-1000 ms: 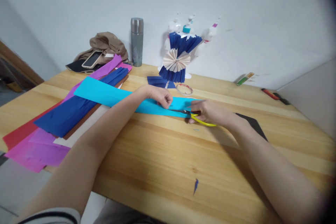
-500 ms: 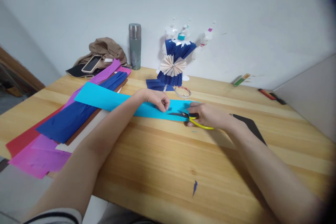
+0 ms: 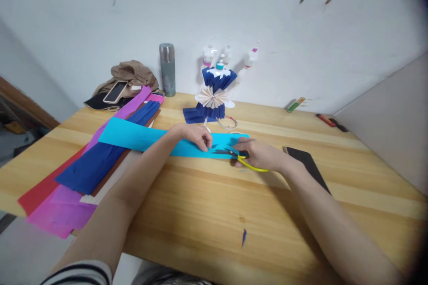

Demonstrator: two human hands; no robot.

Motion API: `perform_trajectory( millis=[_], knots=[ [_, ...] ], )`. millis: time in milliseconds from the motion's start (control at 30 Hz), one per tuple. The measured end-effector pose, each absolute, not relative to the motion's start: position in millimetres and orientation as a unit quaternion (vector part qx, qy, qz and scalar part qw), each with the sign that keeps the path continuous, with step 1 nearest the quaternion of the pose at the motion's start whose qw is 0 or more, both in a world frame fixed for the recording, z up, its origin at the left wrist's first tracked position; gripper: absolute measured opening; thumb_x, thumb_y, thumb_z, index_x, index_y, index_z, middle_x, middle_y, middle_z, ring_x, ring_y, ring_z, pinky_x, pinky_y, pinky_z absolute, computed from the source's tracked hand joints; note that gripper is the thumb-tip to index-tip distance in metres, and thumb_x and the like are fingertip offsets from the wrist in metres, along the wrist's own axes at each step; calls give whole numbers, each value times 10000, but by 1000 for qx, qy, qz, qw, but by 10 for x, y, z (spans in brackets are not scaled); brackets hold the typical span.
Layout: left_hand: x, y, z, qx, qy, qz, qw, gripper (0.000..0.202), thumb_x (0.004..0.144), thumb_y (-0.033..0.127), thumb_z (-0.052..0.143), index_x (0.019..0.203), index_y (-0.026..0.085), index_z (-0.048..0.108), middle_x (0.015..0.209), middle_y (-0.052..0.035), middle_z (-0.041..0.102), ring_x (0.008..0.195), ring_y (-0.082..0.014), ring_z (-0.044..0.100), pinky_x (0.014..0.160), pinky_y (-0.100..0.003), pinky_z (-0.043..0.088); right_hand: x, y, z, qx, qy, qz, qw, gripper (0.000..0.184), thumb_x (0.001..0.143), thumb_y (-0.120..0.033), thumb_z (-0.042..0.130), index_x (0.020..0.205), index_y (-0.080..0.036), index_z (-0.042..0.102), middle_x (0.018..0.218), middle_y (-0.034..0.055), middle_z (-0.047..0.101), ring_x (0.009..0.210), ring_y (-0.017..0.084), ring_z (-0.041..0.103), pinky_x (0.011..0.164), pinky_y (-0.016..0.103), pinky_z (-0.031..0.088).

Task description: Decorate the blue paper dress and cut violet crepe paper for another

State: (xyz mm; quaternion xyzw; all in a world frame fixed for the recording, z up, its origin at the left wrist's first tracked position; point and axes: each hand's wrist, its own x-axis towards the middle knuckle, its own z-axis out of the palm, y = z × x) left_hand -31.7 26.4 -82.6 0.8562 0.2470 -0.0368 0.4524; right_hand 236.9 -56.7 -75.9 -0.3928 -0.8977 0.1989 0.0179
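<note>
A long light-blue paper strip [image 3: 133, 132] lies across the table, its left end over other coloured sheets. My left hand [image 3: 197, 136] rests on the strip right of its middle, fingers curled in and closed on the paper. Yellow-handled scissors [image 3: 253, 166] are in my right hand [image 3: 262, 153], which is wrapped round the handles at the strip's right end. Their dark blades point left over the paper, with the tips close to my left fingertips. Part of the handles and the strip's right end are hidden by my right hand.
Blue, purple, red, brown and white sheets [image 3: 76, 170] pile up on the left. Behind stand a grey flask [image 3: 167, 71] and a blue pleated-paper figure [image 3: 219, 81] with a bottle top. A tape roll [image 3: 230, 118] and black tablet-like object [image 3: 306, 164] lie nearby.
The camera view has tilted up and shifted a little to the right. Both hands, the scissors and the light-blue strip keep nearly the same places relative to one another.
</note>
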Motion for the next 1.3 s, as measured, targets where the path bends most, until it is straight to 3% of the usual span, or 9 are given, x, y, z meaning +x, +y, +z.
perform_trajectory(
  millis=[367, 600, 700, 1300],
  knots=[
    [-415, 167, -707, 865, 292, -56, 405, 131, 677, 225, 772, 794, 165, 758, 774, -11, 725, 734, -149, 638, 681, -245, 462, 2321, -570, -849, -380, -902, 200, 28, 144, 825, -331, 702, 771, -201, 671, 816, 45, 567, 685, 176, 535, 680, 325, 424],
    [-512, 37, -888, 885, 301, 38, 353, 149, 708, 215, 743, 839, 145, 741, 773, -12, 695, 715, -129, 611, 672, -228, 446, 2309, -563, -797, -362, -912, 192, 35, 130, 837, -317, 713, 802, -193, 694, 820, 51, 586, 749, 200, 568, 722, 340, 451],
    [-525, 28, -991, 890, 288, 72, 347, 72, 713, 198, 702, 763, 146, 711, 707, 10, 660, 672, -110, 573, 662, -220, 426, 2286, -561, -781, -362, -914, 180, 35, 140, 845, -316, 717, 791, -190, 687, 807, 54, 591, 766, 205, 571, 723, 340, 446],
    [-569, 88, -1080, 871, 292, 84, 386, 82, 713, 219, 673, 721, 142, 699, 699, 13, 657, 672, -110, 576, 650, -212, 423, 2170, -594, -837, -398, -900, 180, 9, 135, 838, -320, 709, 825, -188, 685, 868, 68, 602, 744, 189, 566, 724, 328, 441]
  ],
)
